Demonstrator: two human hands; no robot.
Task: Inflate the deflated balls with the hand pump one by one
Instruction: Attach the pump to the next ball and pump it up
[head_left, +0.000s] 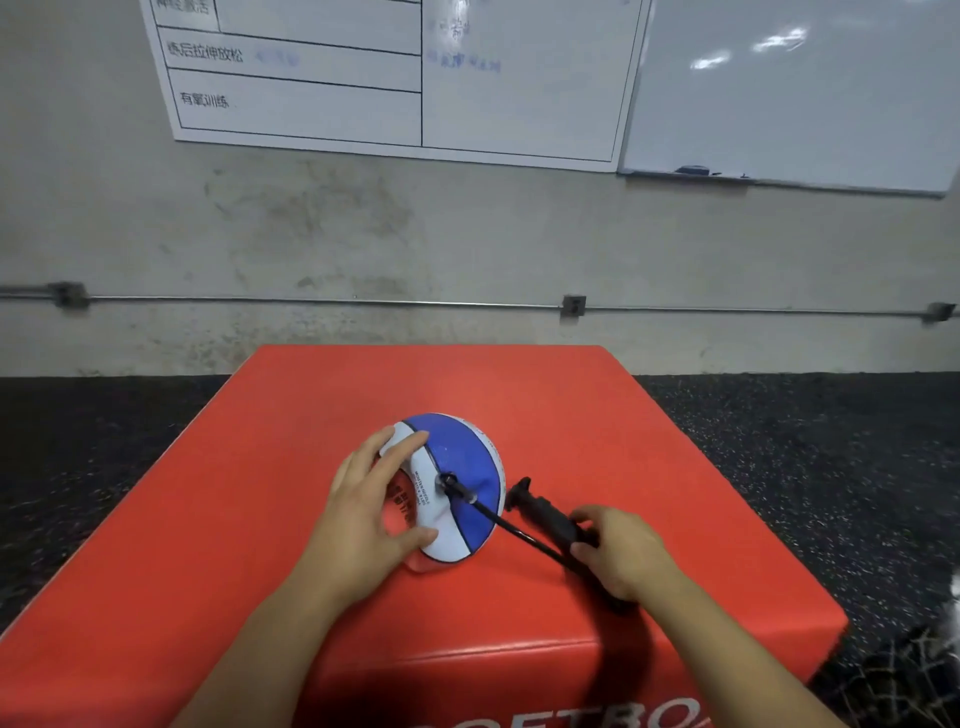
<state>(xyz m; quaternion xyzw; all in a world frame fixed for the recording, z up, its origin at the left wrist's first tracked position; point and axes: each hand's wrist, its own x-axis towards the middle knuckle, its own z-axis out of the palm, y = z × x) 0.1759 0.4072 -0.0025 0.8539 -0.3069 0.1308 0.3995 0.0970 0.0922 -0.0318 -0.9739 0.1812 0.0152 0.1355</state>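
Flat ball (457, 467) on red counter (649, 426), hose (514, 530) plugged in. Left hand (371, 512) spread, steadying it; right hand (621, 553) curled round pump (550, 514). Risk: pumping tugs hose, needle slips out.

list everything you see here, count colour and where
ball: 1, blue and white, deflated, on the box
pump: 1, black, on the box right of the ball
hose: 1, black, from pump to the ball's valve
box: 1, red, padded, on dark floor
whiteboards: 2, white, on the grey wall
pipe: 1, grey, along the wall
left hand: 1, resting on the ball
right hand: 1, gripping the pump
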